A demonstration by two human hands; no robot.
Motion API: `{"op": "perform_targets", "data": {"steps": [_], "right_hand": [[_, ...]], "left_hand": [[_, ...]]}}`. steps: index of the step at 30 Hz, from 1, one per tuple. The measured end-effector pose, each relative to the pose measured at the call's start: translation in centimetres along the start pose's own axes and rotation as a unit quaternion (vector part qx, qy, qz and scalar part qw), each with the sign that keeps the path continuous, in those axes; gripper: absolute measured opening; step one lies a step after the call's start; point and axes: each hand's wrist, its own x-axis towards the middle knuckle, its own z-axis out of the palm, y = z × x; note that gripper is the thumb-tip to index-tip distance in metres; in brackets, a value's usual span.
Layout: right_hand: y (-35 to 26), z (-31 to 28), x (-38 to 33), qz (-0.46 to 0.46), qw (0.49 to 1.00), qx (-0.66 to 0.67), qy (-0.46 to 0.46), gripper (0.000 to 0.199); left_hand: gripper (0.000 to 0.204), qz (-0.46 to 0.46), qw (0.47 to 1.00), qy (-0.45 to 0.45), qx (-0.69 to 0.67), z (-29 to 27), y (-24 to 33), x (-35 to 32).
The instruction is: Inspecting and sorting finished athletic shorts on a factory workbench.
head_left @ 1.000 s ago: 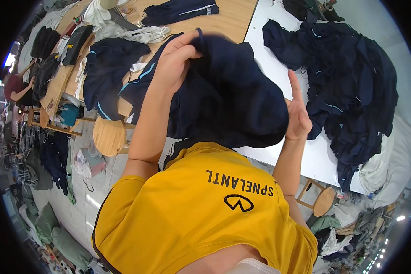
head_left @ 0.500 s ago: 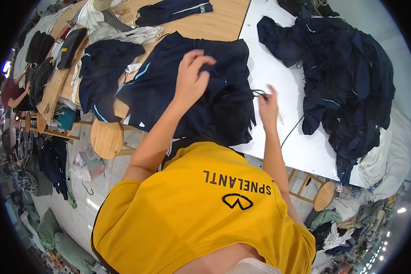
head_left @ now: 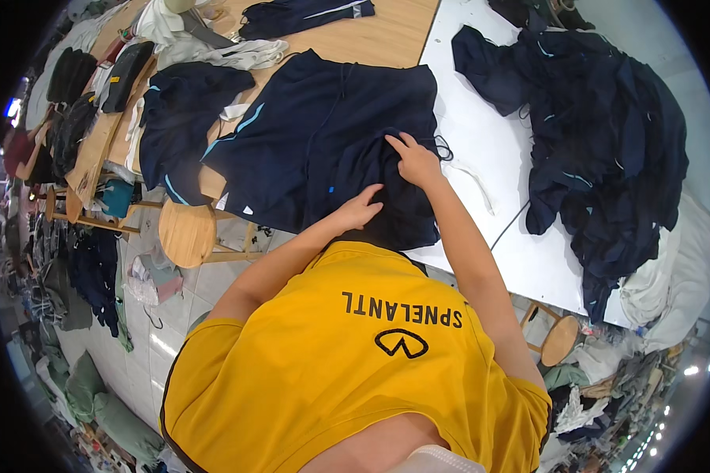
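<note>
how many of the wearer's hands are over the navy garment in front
2: the left hand over the near part of the navy garment, the right hand farther up, nearer its right edge; both show clearly.

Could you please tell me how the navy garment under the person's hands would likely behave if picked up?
The navy garment would probably droop rather than hold its shape, since its cloth gathers in soft folds near the right hand. Spread mostly flat, it seems unlikely to roll or tip. The dark cord looped past its edge might dangle loosely.
</note>
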Motion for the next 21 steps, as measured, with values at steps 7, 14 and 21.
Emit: {"op": "perform_targets", "data": {"steps": [7, 14, 21], "right_hand": [[2.0, 1.4, 1.0, 0.001, 0.976, -0.055, 0.209, 0.059], [3.9, 0.8, 1.1, 0.057, 0.995, -0.006, 0.084, 0.031], [2.6, -9.9, -1.0, 0.096, 0.83, 0.548, -0.044, 0.016]], "left_hand": [[0.05, 0.022, 0.948, -0.086, 0.307, 0.7, 1.9, 0.0], [0.051, 0.048, 0.959, -0.044, 0.275, -0.1, 2.1, 0.3], [0.02, 0.099, 0.935, 0.095, -0.328, -6.9, 3.4, -4.2]]}}
